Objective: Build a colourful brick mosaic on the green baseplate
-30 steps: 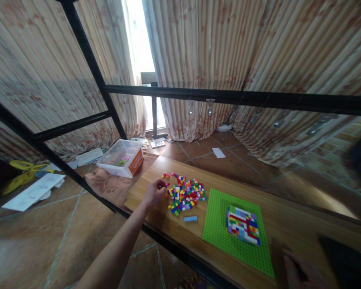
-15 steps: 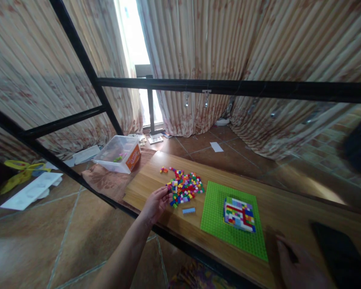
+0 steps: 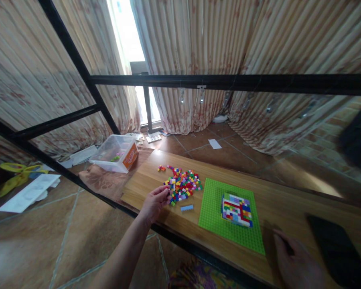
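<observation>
Left of the green baseplate (image 3: 209, 218), on the same wooden surface (image 3: 141, 182), a loose spread of small bricks (image 3: 185, 185) — red, yellow, green, blue, white, purple. Farther left of the baseplate, past the end of the surface, a clear plastic box (image 3: 101, 163), open at the top, with an orange label (image 3: 130, 158) on one side. Inside that box, low down, green pieces (image 3: 115, 159) and something pink (image 3: 120, 153), too blurred through the wall for shape or count. Beneath the box, a brown patterned mat (image 3: 96, 179).

On the baseplate itself, near its middle, a squarish brick block (image 3: 237, 210), its top a patchwork of red lines, white, blue and purple.

Left of the baseplate, at the near-left edge of the loose bricks, the left hand (image 3: 156, 201), thumb and fingertips close together; cannot tell whether clamped on a brick or on nothing. Just right of the baseplate, the right hand (image 3: 296, 257), partly curled, underside hidden — cannot tell whether apart, together or holding something. Farther right of the baseplate, a dark flat slab (image 3: 338, 251), phone-like in shape.

Between the left hand and the baseplate, a long light-blue brick (image 3: 187, 208), lying apart from the others. Beyond the baseplate, down on the floor, a white sheet (image 3: 215, 144).
</observation>
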A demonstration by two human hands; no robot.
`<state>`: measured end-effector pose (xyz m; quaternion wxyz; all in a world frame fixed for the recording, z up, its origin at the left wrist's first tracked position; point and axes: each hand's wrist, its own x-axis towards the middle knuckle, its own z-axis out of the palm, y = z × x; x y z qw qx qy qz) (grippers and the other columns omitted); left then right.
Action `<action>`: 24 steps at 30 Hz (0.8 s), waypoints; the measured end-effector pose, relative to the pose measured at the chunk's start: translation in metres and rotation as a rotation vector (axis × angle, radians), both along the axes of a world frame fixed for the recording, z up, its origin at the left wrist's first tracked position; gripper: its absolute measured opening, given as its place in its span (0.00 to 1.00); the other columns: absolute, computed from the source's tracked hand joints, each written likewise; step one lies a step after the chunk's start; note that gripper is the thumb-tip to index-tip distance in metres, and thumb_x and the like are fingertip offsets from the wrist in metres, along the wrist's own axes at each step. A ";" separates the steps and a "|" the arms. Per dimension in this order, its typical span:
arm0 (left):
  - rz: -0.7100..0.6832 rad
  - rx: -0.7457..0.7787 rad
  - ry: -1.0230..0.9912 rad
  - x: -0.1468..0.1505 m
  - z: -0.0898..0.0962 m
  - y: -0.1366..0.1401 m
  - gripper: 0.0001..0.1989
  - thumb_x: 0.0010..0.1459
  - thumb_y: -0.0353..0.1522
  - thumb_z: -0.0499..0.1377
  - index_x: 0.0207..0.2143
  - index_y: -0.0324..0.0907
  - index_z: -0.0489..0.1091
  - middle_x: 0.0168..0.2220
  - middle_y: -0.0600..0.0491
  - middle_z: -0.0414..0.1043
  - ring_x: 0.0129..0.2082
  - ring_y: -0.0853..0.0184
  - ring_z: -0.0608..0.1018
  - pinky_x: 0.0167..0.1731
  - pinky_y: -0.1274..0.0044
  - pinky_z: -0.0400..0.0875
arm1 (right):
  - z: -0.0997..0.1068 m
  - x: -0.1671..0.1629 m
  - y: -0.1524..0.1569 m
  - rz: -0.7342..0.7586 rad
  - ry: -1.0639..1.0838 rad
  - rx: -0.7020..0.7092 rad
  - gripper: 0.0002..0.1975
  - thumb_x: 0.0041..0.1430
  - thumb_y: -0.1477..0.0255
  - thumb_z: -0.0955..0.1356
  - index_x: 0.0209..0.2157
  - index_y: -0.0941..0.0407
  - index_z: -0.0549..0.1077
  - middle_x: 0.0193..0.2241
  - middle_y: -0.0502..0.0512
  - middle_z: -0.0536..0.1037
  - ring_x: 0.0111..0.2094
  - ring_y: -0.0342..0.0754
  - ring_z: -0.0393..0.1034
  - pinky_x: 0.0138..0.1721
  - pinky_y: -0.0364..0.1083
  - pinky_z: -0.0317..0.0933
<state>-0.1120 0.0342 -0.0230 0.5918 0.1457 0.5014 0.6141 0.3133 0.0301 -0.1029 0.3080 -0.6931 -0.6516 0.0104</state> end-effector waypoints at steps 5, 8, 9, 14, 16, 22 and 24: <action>0.018 0.007 0.085 0.001 -0.002 0.002 0.17 0.40 0.33 0.73 0.33 0.35 0.76 0.25 0.54 0.75 0.20 0.76 0.74 0.22 0.86 0.69 | 0.001 -0.002 0.001 0.014 -0.025 0.043 0.28 0.61 0.51 0.57 0.38 0.57 0.77 0.40 0.63 0.81 0.36 0.56 0.76 0.34 0.51 0.68; 0.031 0.001 0.179 0.004 -0.005 0.003 0.20 0.37 0.37 0.73 0.31 0.36 0.75 0.22 0.56 0.74 0.19 0.77 0.72 0.20 0.86 0.66 | 0.002 -0.003 0.001 0.021 -0.026 0.065 0.28 0.62 0.51 0.56 0.38 0.57 0.77 0.39 0.63 0.81 0.35 0.57 0.76 0.33 0.51 0.68; 0.031 -0.005 0.215 0.005 -0.006 0.004 0.20 0.37 0.38 0.73 0.31 0.36 0.75 0.22 0.56 0.73 0.19 0.77 0.72 0.20 0.86 0.66 | 0.003 -0.004 0.000 0.020 -0.025 0.063 0.28 0.62 0.51 0.56 0.38 0.57 0.77 0.39 0.63 0.81 0.35 0.57 0.76 0.32 0.51 0.68; -0.001 -0.049 0.341 0.005 -0.013 0.008 0.18 0.40 0.36 0.71 0.33 0.35 0.76 0.21 0.56 0.73 0.17 0.76 0.71 0.17 0.85 0.64 | 0.004 -0.005 0.000 0.019 -0.028 0.054 0.28 0.62 0.51 0.56 0.39 0.56 0.77 0.40 0.63 0.81 0.35 0.57 0.76 0.32 0.51 0.68; -0.008 -0.060 0.371 0.004 -0.015 0.011 0.18 0.41 0.34 0.70 0.35 0.35 0.76 0.19 0.58 0.72 0.16 0.76 0.70 0.16 0.84 0.63 | 0.004 -0.005 0.000 0.022 -0.032 0.073 0.28 0.62 0.51 0.56 0.38 0.57 0.77 0.39 0.63 0.81 0.35 0.57 0.76 0.32 0.51 0.68; -0.075 -0.066 0.462 -0.002 -0.016 0.016 0.20 0.44 0.30 0.68 0.42 0.36 0.75 0.19 0.60 0.71 0.16 0.75 0.70 0.17 0.83 0.65 | 0.004 -0.005 0.000 0.016 -0.046 0.098 0.28 0.62 0.51 0.56 0.38 0.57 0.77 0.38 0.63 0.81 0.33 0.56 0.77 0.30 0.51 0.67; -0.088 -0.047 0.449 -0.003 -0.015 0.015 0.18 0.44 0.31 0.68 0.40 0.36 0.75 0.19 0.59 0.71 0.17 0.75 0.70 0.18 0.83 0.66 | 0.005 -0.005 -0.001 0.014 -0.039 0.089 0.28 0.62 0.50 0.56 0.38 0.57 0.77 0.39 0.63 0.81 0.34 0.57 0.77 0.31 0.51 0.67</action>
